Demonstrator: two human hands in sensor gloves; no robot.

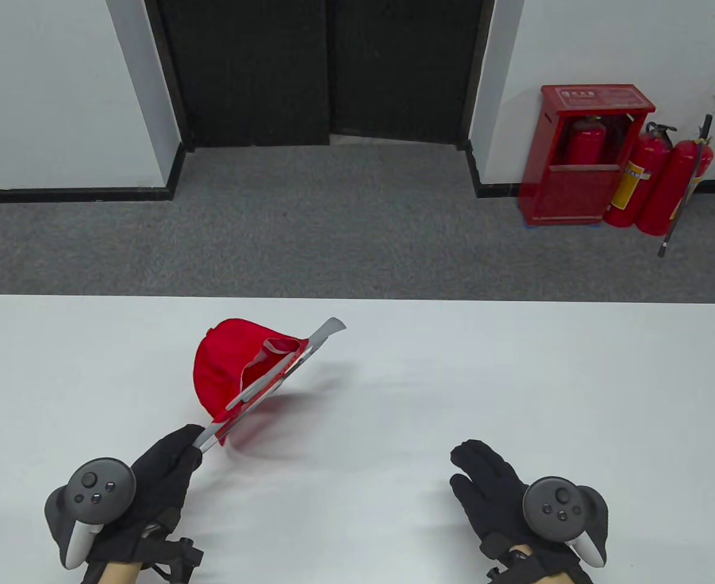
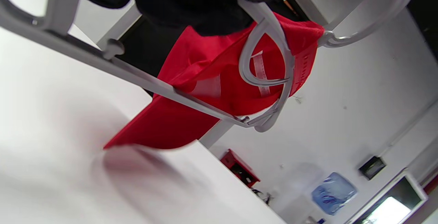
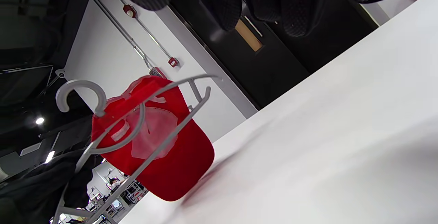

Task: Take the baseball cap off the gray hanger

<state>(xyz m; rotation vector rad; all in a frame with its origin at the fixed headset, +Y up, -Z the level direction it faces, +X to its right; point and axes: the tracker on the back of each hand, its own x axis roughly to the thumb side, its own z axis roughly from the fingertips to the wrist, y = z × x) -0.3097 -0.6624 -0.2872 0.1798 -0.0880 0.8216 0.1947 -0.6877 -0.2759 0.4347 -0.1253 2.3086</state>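
Observation:
A red baseball cap [image 1: 224, 371] hangs on a gray plastic hanger [image 1: 309, 344] that is lifted above the white table [image 1: 455, 377]. My left hand [image 1: 169, 462] grips the hanger's near end. In the left wrist view the cap [image 2: 205, 80] is threaded on the hanger's arm [image 2: 270, 53] below my fingers [image 2: 205, 8]. My right hand [image 1: 485, 486] is open and empty over the table at the right, apart from the cap. In the right wrist view the cap [image 3: 164, 148] and the hanger [image 3: 82, 90] show at the left, with its brim low over the table.
The table's far edge [image 1: 357, 298] runs across the middle of the table view. Beyond it lie gray carpet, a dark door [image 1: 327, 67] and red fire extinguishers [image 1: 637, 176] by a red cabinet [image 1: 582, 152] at the far right.

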